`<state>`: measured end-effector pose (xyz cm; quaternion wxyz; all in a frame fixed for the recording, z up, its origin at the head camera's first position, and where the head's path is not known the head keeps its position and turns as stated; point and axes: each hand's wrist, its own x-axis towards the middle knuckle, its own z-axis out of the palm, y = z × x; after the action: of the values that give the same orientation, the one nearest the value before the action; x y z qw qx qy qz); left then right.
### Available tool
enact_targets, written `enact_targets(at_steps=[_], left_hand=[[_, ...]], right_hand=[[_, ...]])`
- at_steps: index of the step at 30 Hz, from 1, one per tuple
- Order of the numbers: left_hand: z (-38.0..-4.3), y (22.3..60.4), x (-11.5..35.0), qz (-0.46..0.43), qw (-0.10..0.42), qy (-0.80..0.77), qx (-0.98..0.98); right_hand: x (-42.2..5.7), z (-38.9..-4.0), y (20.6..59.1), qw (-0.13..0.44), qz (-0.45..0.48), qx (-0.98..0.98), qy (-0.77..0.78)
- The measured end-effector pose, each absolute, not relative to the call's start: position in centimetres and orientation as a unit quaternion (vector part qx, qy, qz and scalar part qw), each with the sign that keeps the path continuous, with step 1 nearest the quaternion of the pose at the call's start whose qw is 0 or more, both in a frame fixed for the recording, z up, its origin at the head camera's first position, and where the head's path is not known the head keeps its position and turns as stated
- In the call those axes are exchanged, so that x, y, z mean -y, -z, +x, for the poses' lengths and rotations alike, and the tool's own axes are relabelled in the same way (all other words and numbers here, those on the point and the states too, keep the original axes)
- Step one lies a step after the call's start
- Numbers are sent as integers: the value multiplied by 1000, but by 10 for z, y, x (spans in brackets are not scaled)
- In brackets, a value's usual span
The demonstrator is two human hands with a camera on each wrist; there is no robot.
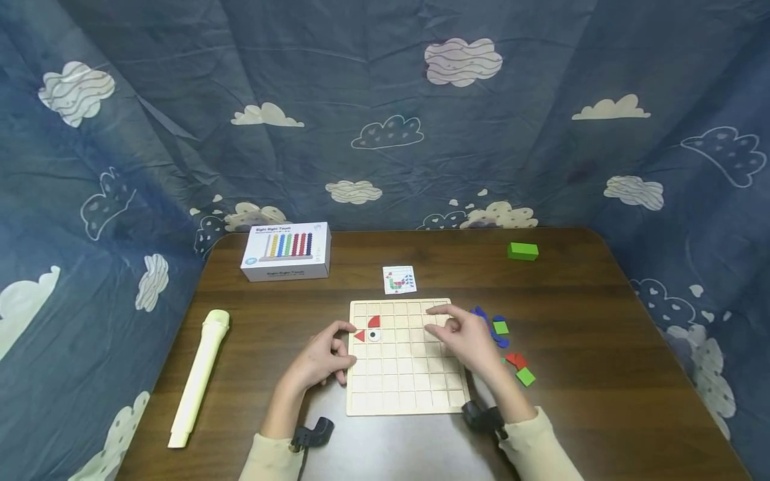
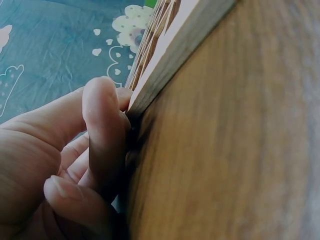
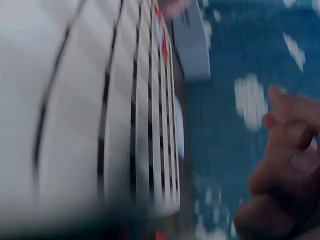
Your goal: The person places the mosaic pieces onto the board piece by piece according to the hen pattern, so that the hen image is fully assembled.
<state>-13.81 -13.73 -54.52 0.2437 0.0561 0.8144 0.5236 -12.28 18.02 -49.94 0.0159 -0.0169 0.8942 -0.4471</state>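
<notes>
A pale wooden grid board (image 1: 409,367) lies on the brown table. In its upper left cells are a red quarter-circle piece (image 1: 374,322), a red triangle (image 1: 359,336) and a white piece with a black dot (image 1: 373,335). My left hand (image 1: 319,354) rests at the board's left edge, index finger and thumb spread along it; the left wrist view has the fingertips (image 2: 102,95) right at that edge. Over the board's right side hovers my right hand (image 1: 469,337), thumb and index finger apart with nothing visible between them. The right wrist view is blurred.
Beyond the board lies a small picture card (image 1: 400,280). Blue pieces (image 1: 502,343), red pieces (image 1: 516,361) and green squares (image 1: 526,377) are scattered right of it. A white box (image 1: 285,252), a green block (image 1: 523,251) and a cream microphone-shaped object (image 1: 200,381) stand farther out.
</notes>
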Motion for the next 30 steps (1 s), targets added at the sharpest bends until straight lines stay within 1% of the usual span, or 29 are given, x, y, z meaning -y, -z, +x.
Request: enact_targets(at_steps=[4,8,11,13,19,30], left_hand=[[-138,545,137,47,244,-522,-816],[-137,544,137,44,245,-524,-815],[-137,543,137,46,244,-528,-812],[-137,544,137,47,242,-530,-812],[-137,545,137,52,243,-537,-806],[-138,546,136,46,241,-524,-815]], right_hand=[[-243,-125,504,27,1,-885,466],[-302,-125,512,58,11,-894,445],[-334,-127,520,81,6,-911,404],[-348,-129,525,94,2,-918,386],[-357,-134,537,120,2,-926,358],[-347,-137,539,104,5,-940,324]])
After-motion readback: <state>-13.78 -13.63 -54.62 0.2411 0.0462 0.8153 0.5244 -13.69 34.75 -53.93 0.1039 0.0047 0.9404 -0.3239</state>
